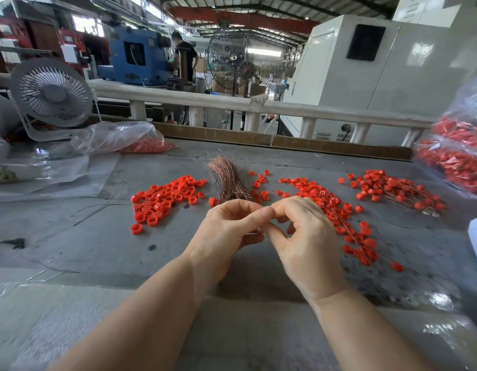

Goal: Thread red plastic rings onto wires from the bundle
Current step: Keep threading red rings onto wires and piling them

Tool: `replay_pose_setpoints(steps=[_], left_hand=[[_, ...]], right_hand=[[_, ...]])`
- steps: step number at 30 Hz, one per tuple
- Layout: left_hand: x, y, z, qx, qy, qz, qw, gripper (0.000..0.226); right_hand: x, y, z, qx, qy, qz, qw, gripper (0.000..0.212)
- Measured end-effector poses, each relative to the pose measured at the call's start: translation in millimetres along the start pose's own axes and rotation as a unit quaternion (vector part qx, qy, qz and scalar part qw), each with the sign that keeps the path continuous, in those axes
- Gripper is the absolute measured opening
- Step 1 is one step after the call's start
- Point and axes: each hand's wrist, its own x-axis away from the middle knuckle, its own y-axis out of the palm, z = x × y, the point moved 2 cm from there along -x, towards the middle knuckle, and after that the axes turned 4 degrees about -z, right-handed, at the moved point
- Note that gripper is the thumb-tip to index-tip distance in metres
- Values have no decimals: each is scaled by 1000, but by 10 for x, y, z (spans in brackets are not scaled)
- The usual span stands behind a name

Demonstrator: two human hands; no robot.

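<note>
**Both hands pinched together just in front of the wire bundle**

Your left hand (229, 231) and your right hand (301, 236) meet at the fingertips above the grey table (103, 245). The thumb and forefinger of each hand are curled and pressed together, as if they pinch something very thin; what exactly is between them, I cannot tell (a small piece of red shows under your right fingers, but it is mostly hidden).

The wire bundle (228, 178) lies on the table just beyond your hands. Its long axis runs away from you: the near end is gathered tight by your fingertips, and the far end fans out and bends to the left. The wires are thin, copper-coloured and a little wavy.

To the left of the bundle is a pile of loose red rings (165, 199), short plastic cylinders with an open middle, smooth and shiny. To the right lie rings already on wires (336, 210), and a second such group (392, 188) farther right, with fine wires crossing over them. A clear plastic bag (456, 156) with red pieces stands at the right edge, and a white fan (52, 95) at the far left.
</note>
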Motion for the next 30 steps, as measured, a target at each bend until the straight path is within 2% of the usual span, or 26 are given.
replay_pose_setpoints(steps=[9,13,17,21,30], left_hand=[[-21,-33,-20,31,0,-36,999,20],[-38,-29,-28,70,-3,-34,997,9],[-41,-34,-27,66,-8,-28,997,19],[-53,-26,-26,90,-2,-6,996,10],[-72,-12,-9,113,7,4,994,22]], right_hand=[[-5,-25,-10,-28,15,12,999,13],[-8,-17,20,-43,44,23,998,24],[-11,-15,15,-44,33,34,998,22],[-8,-28,9,-37,29,46,998,20],[-20,-27,-5,-27,15,54,998,15]])
